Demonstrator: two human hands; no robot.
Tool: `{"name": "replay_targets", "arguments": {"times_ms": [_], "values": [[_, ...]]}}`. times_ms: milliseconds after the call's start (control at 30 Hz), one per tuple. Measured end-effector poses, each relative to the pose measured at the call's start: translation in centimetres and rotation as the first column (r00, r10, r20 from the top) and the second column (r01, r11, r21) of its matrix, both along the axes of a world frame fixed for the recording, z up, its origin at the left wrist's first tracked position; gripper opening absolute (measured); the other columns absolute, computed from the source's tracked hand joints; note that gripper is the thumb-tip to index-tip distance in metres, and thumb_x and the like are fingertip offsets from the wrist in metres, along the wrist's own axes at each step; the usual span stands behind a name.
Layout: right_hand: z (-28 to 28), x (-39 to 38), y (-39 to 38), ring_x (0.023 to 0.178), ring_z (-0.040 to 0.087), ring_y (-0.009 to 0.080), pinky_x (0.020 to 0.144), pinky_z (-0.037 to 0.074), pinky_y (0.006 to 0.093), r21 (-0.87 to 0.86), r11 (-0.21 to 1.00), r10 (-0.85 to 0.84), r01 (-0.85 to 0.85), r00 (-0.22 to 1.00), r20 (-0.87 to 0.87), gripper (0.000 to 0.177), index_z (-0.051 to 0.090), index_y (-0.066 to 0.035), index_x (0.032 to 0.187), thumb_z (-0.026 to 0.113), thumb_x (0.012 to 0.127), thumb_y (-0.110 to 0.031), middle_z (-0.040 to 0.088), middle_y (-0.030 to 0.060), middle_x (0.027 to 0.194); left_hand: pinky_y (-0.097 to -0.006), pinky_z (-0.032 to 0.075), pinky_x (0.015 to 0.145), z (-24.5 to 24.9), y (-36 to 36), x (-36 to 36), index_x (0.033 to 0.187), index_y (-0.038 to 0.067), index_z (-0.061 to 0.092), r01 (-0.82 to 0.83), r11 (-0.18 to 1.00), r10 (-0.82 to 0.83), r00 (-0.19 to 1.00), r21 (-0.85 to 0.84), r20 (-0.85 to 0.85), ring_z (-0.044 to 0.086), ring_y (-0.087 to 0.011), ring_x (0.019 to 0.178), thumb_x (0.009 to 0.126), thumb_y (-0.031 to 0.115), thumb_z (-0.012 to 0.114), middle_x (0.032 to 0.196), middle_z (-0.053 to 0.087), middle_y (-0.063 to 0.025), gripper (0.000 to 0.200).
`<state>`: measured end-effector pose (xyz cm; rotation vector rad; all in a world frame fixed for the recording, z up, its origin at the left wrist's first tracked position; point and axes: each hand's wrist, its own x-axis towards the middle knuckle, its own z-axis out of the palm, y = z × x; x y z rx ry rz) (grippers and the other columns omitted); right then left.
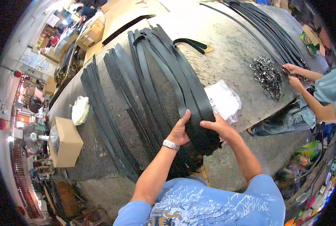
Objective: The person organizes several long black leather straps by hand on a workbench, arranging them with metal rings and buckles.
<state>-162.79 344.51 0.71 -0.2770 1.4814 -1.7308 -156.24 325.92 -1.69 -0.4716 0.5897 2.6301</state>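
Long black leather-like straps [183, 81] lie in thick stacks across the worktable. My left hand [180, 132], with a watch at the wrist, grips the left side of one stack at its near end, thumb on top. On the stack's right side, my right hand [219, 126] has its thumb over the upper strap and its fingers down the edge, partly hidden. Other strap bundles [107, 116] lie to the left of my hands. Just beyond my right hand is a white plastic bag [223, 98].
A co-worker's hands [294, 75] hold a dark strap at the right, by a pile of metal clasps [266, 77]. More straps [268, 34] lie behind. A folded strap [192, 44], a pale plastic bag [80, 110] and an open cardboard box [68, 143] also rest on the table [235, 49].
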Motion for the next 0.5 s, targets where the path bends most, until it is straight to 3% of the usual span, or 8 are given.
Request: {"name": "replay_targets", "arguments": {"times_ms": [233, 300, 333, 367, 400, 433, 467, 500], "values": [[7.1, -1.5, -6.7, 0.094, 0.064, 0.0169, 0.086, 0.051, 0.0333, 0.075, 0.997, 0.02, 0.017, 0.884, -0.468, 0.05, 0.064, -0.001, 0.117, 0.081, 0.073, -0.018, 0.069, 0.0062, 0.104, -0.038, 0.054, 0.091, 8.2, -4.3, -1.7, 0.127, 0.003, 0.059, -0.181, 0.905, 0.0, 0.906, -0.385, -0.424, 0.066, -0.0216, 0.102, 0.091, 0.024, 0.07, 0.119, 0.067, -0.0089, 0.044], [9.8, -3.8, -9.2, 0.091, 0.065, 0.0166, 0.084, 0.051, 0.0339, 0.074, 0.996, 0.008, 0.048, 0.792, -0.611, 0.045, 0.066, -0.004, 0.114, 0.079, 0.076, -0.024, 0.07, 0.0057, 0.1, -0.0315, 0.052, 0.076, 10.2, -8.0, -4.3, 0.103, 0.008, 0.063, -0.234, 0.792, -0.097, 0.864, -0.564, -0.494, 0.063, -0.0132, 0.081, 0.088, 0.028, 0.074, 0.092, 0.065, -0.0006, 0.027], [12.8, -4.7, -10.8, 0.088, 0.065, 0.0158, 0.082, 0.051, 0.0336, 0.075, 0.996, 0.009, 0.055, 0.749, -0.663, 0.043, 0.067, -0.005, 0.113, 0.077, 0.077, -0.027, 0.071, 0.0049, 0.096, -0.0276, 0.045, 0.066, 14.4, -8.7, -4.2, 0.086, 0.011, 0.063, -0.312, 0.856, 0.008, 0.805, -0.412, -0.594, 0.053, -0.0086, 0.069, 0.086, 0.023, 0.075, 0.08, 0.062, 0.0007, 0.017], [16.6, -5.4, -12.4, 0.086, 0.064, 0.0144, 0.081, 0.051, 0.0336, 0.119, 0.987, 0.023, 0.106, 0.644, -0.765, 0.04, 0.07, -0.007, 0.107, 0.073, 0.079, -0.036, 0.07, 0.0047, 0.092, -0.0289, 0.048, 0.071, 16.7, -10.2, -5.5, 0.089, 0.013, 0.061, -0.362, 0.837, -0.025, 0.724, -0.41, -0.69, 0.056, -0.01, 0.073, 0.092, 0.031, 0.069, 0.082, 0.06, 0.0026, 0.02], [19.7, -6.6, -14.1, 0.089, 0.063, 0.0117, 0.083, 0.051, 0.031, 0.086, 0.995, 0.043, 0.047, 0.576, -0.816, 0.032, 0.071, -0.002, 0.104, 0.069, 0.084, -0.027, 0.07, 0.0043, 0.098, -0.0314, 0.049, 0.077, 19.5, -12.7, -6.4, 0.094, 0.011, 0.06, -0.55, 0.641, -0.246, 0.514, -0.536, -0.822, 0.059, -0.0139, 0.084, 0.087, 0.022, 0.069, 0.093, 0.062, -0.0023, 0.016], [23.0, -7.9, -15.9, 0.089, 0.063, 0.0128, 0.085, 0.051, 0.0324, 0.075, 0.997, 0.052, 0.031, 0.467, -0.883, 0.037, 0.072, -0.002, 0.108, 0.068, 0.085, -0.031, 0.071, 0.0049, 0.1, -0.0339, 0.05, 0.084, 22.4, -15.2, -7.2, 0.099, 0.009, 0.059, -0.827, 0.293, -0.477, 0.307, -0.479, -0.823, 0.063, -0.0177, 0.095, 0.082, 0.013, 0.07, 0.105, 0.065, -0.0072, 0.021], [26.5, -9.1, -18.2, 0.085, 0.063, 0.0132, 0.083, 0.051, 0.0319, -0.022, 0.999, -0.005, -0.049, 0.314, -0.949, 0.038, 0.073, -0.002, 0.105, 0.066, 0.087, -0.035, 0.071, 0.0051, 0.098, -0.0363, 0.051, 0.09, 25.3, -17.7, -7.9, 0.104, 0.007, 0.058, -0.974, 0.031, -0.6, 0.16, -0.223, -0.784, 0.066, -0.0216, 0.107, 0.077, 0.004, 0.071, 0.117, 0.067, -0.0122, 0.03], [30.0, -9.1, -19.9, 0.085, 0.063, 0.0134, 0.082, 0.051, 0.032, -0.039, 0.998, -0.026, -0.052, 0.242, -0.97, 0.038, 0.073, -0.002, 0.105, 0.066, 0.086, -0.035, 0.071, 0.0053, 0.098, -0.034, 0.053, 0.09, 30.2, -20.1, -5.8, 0.114, 0.006, 0.06, -0.968, -0.167, -0.669, 0.25, -0.186, -0.7, 0.065, -0.0212, 0.108, 0.077, 0.003, 0.07, 0.121, 0.066, -0.0128, 0.038]]}}
